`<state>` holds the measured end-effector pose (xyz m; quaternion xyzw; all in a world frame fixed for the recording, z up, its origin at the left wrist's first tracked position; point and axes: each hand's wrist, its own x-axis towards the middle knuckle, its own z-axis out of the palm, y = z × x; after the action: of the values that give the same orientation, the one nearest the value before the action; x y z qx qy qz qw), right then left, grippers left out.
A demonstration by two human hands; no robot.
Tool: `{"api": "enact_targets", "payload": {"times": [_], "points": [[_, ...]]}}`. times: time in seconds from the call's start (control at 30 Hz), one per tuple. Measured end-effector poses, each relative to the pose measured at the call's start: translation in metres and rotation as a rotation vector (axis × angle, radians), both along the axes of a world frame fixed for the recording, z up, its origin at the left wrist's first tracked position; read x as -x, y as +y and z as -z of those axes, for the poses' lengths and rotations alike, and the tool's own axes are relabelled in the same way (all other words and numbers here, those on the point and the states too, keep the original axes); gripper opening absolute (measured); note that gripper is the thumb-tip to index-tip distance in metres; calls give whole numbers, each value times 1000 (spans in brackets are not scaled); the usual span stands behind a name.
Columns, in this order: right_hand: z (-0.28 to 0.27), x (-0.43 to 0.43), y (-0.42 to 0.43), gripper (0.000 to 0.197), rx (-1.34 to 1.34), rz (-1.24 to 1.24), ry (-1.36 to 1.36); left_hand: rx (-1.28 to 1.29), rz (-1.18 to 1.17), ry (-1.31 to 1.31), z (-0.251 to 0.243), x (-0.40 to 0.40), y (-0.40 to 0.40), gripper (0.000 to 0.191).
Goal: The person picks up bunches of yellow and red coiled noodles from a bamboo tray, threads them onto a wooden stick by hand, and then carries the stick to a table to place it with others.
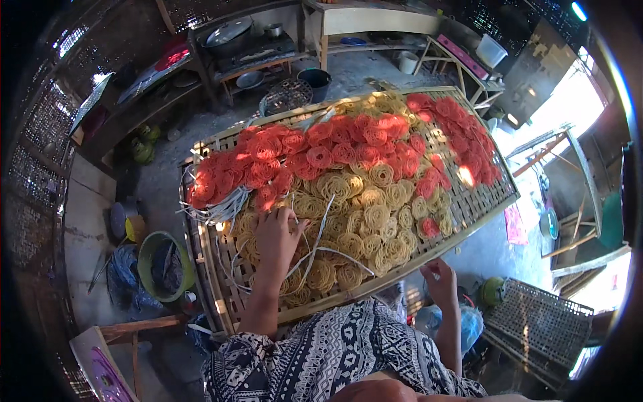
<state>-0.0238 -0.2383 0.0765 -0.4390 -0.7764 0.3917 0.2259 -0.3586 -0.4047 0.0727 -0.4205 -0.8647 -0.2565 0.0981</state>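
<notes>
A woven bamboo tray (459, 211) with a wooden frame lies before me, bearing many round lacy discs. Red discs (319, 157) cover its far part and far right corner; yellowish discs (377, 216) fill the middle and near part. My left hand (277, 231) rests over the left part of the tray, its fingers at the border of red and yellow discs; whether it grips one is not clear. Pale strips (314, 246) lie loose beside it, and a bundle of strips (226, 206) lies at the left edge. Just off the tray's near edge is my right hand (442, 279), fingers curled, its contents unclear.
A green tub (166, 266) stands on the floor at left. Beyond the tray are a dark bucket (315, 83) and a stove bench with a large pot (228, 32). Bamboo racks (540, 316) lean at lower right, near a wooden frame (585, 181).
</notes>
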Motion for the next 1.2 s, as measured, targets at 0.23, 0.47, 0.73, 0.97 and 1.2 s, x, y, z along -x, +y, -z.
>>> {"api": "enact_targets", "payload": {"times": [0.23,0.47,0.73,0.97,1.2], "points": [[0,37,26,9,131,-597,-25,207,530,-252,-6,-61,9,21],[1,41,117,10,114,-861,14,309,419,-85,22,-131,46,13],[-26,8,306,20,60,-517,-267,-15,-2,-303,-14,-173,99,9],[103,-67,586,12,-784,57,-608,-473,-157,-347,-5,-207,226,12],[99,-67,583,14,-887,96,-519,-428,-97,-619,40,-250,280,27]]}}
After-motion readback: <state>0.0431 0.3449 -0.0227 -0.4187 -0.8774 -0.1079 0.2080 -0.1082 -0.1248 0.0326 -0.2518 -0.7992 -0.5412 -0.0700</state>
